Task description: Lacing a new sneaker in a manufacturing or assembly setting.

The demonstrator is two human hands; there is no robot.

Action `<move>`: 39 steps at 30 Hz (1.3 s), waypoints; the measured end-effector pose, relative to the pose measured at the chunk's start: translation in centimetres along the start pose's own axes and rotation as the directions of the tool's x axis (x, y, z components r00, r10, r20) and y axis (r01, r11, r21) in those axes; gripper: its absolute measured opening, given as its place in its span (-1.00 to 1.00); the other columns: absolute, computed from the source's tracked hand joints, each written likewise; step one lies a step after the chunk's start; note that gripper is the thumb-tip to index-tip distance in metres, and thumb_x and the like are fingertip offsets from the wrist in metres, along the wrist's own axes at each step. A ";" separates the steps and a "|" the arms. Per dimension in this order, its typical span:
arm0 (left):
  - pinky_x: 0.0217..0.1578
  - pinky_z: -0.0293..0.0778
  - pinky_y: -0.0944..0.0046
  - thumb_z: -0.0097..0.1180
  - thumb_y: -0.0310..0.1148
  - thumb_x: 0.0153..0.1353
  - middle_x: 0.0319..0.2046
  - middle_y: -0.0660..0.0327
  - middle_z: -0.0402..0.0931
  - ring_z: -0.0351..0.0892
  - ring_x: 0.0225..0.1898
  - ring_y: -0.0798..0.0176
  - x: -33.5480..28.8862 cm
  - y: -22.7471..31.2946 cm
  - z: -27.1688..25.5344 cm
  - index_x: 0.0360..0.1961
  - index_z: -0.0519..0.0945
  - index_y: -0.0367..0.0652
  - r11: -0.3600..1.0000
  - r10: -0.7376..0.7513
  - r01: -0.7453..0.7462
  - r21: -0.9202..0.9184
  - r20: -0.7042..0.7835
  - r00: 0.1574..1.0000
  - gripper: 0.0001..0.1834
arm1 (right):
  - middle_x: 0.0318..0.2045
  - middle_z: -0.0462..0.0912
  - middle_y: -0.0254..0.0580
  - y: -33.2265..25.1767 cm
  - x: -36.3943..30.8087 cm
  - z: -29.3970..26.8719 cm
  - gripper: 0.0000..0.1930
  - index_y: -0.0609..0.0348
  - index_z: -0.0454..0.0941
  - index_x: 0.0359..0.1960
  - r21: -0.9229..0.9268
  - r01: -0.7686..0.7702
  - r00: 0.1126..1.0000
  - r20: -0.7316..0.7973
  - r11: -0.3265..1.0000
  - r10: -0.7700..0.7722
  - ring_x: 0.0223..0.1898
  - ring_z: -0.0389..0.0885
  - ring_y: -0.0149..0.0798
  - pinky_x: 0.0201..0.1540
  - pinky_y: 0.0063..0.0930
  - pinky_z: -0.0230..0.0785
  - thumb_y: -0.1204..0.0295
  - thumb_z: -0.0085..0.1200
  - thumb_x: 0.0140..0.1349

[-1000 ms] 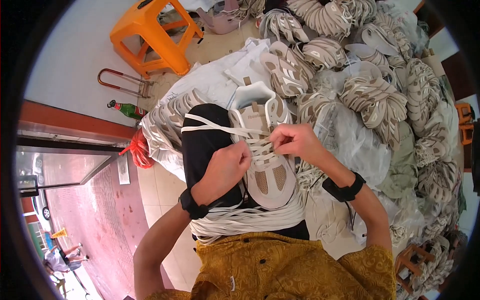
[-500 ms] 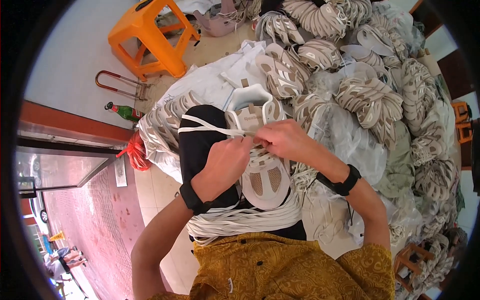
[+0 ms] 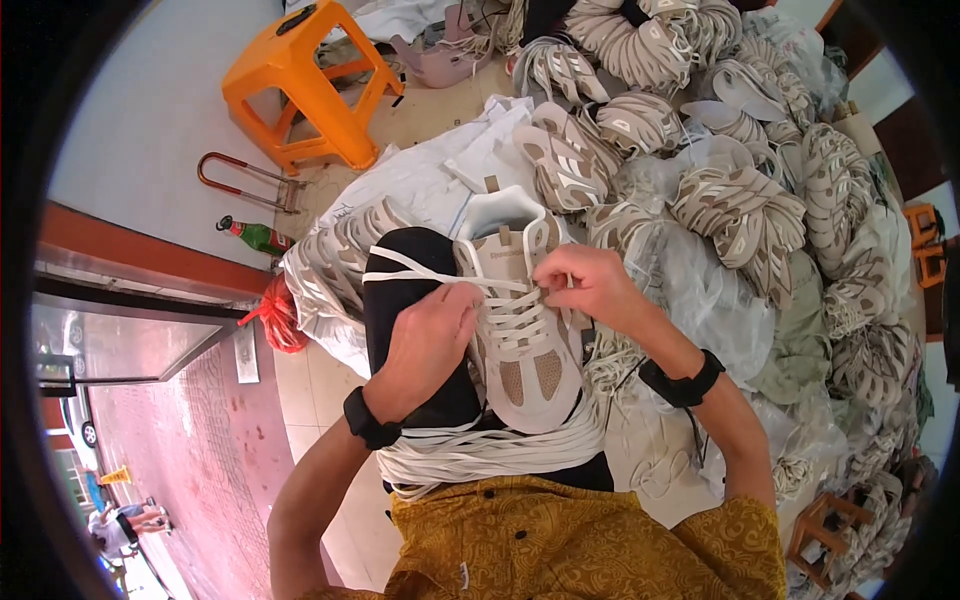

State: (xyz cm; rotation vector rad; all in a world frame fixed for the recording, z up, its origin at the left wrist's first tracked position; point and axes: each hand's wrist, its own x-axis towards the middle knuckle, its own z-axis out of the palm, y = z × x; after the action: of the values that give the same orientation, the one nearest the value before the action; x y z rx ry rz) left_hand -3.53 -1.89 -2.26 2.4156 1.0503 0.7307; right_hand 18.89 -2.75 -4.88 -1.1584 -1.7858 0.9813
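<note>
A beige and white sneaker [image 3: 544, 404] rests on my lap, toe toward me, with white lace [image 3: 516, 323] crossing its front in several rows. My left hand [image 3: 432, 335] is closed on the lace at the shoe's left edge. A loose loop of that lace trails left over my black-covered thigh [image 3: 408, 262]. At the upper right eyelets, the thumb and forefinger of my right hand [image 3: 594, 285] pinch together on the lace; the exact grip is partly hidden by the fingers. Across my lap, nearer my body, lies a thick bundle of white shoelaces [image 3: 490, 455].
Heaps of beige shoe uppers [image 3: 735, 210] and clear plastic bags cover the floor to the right. More uppers [image 3: 335, 255] lie on a white sack [image 3: 420, 170] at left. Beyond stand an orange stool [image 3: 310, 95], a green bottle [image 3: 258, 237] and a red bag [image 3: 275, 318].
My hands have moved apart from the middle of the shoe, the left toward its left edge, the right toward its right eyelets. More of the lace rows now shows. The view has shifted slightly.
</note>
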 end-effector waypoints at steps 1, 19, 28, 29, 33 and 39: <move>-0.50 0.41 0.22 -0.02 -0.53 -0.02 -0.50 0.09 0.43 0.48 -0.46 0.08 0.2 0.0 -0.1 -0.38 0.42 -0.22 1.000 0.003 -0.003 -0.001 0.000 1.000 -0.87 | -0.65 0.45 -0.24 -0.2 0.2 0.2 -0.83 0.17 0.45 -0.51 -0.145 0.176 0.984 -0.003 0.974 -0.178 -0.56 0.46 -0.20 -0.49 -0.44 0.30 0.55 0.09 -0.24; -0.44 0.38 0.20 0.03 -0.48 0.02 -0.51 0.11 0.44 0.46 -0.45 0.04 1.0 -0.5 -3.5 -0.45 0.48 -0.23 0.994 -0.102 0.098 -0.038 -0.114 0.988 -0.94 | -0.56 0.51 -0.29 -0.5 -0.2 0.0 -0.74 0.09 0.51 -0.41 -0.106 -0.024 1.000 -0.013 0.994 0.022 -0.50 0.47 -0.27 -0.45 -0.46 0.31 0.53 0.13 -0.26; -0.73 0.33 0.48 -0.07 -0.31 0.14 -0.55 0.22 0.40 0.44 -0.67 0.39 0.3 0.4 -0.3 -0.16 0.39 -0.34 0.322 -0.633 0.718 -0.617 0.423 0.648 -0.68 | -0.55 0.53 -0.25 -3.0 4.6 3.5 -0.68 0.18 0.48 -0.31 -0.559 0.221 0.972 0.059 0.799 -0.228 -0.48 0.46 -0.18 -0.35 -0.33 0.30 0.59 -0.02 -0.24; -0.71 0.34 0.47 -0.07 -0.30 0.14 -0.54 0.23 0.39 0.44 -0.65 0.38 0.5 -0.2 0.4 -0.18 0.40 -0.33 0.284 -0.658 0.684 -0.672 0.383 0.649 -0.69 | -0.57 0.54 -0.24 -3.3 4.9 3.3 -0.68 0.22 0.48 -0.30 -0.380 0.042 0.997 0.071 0.924 -0.016 -0.54 0.47 -0.19 -0.39 -0.34 0.31 0.62 -0.02 -0.22; -0.62 0.34 0.48 -0.03 -0.36 0.10 -0.51 0.24 0.44 0.39 -0.63 0.45 1.9 -1.1 0.6 -0.31 0.46 -0.31 0.102 -0.621 0.597 -0.796 0.417 0.663 -0.78 | -0.61 0.52 -0.19 -4.3 5.4 0.6 -0.75 0.30 0.47 -0.32 0.456 -0.295 0.952 0.071 0.839 0.297 -0.62 0.46 -0.27 -0.47 -0.43 0.31 0.66 -0.04 -0.12; -0.09 0.30 0.26 -0.28 -0.24 0.27 -0.29 0.10 0.44 0.41 -0.22 0.25 3.6 -3.5 -7.2 -0.30 0.43 -0.34 0.199 -0.311 0.145 -0.969 0.078 0.947 -0.65 | -0.55 0.41 -0.25 -6.1 4.7 -13.0 -0.84 0.30 0.38 -0.36 0.884 0.223 0.974 -0.222 0.411 -0.049 -0.57 0.33 -0.42 -0.50 -0.62 0.21 0.68 -0.04 -0.03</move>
State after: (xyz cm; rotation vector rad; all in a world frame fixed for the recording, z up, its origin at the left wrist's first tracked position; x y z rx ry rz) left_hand -7.76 4.15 2.49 1.0449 0.6025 1.0279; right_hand 27.13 2.31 6.73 -0.3317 -0.8733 1.4293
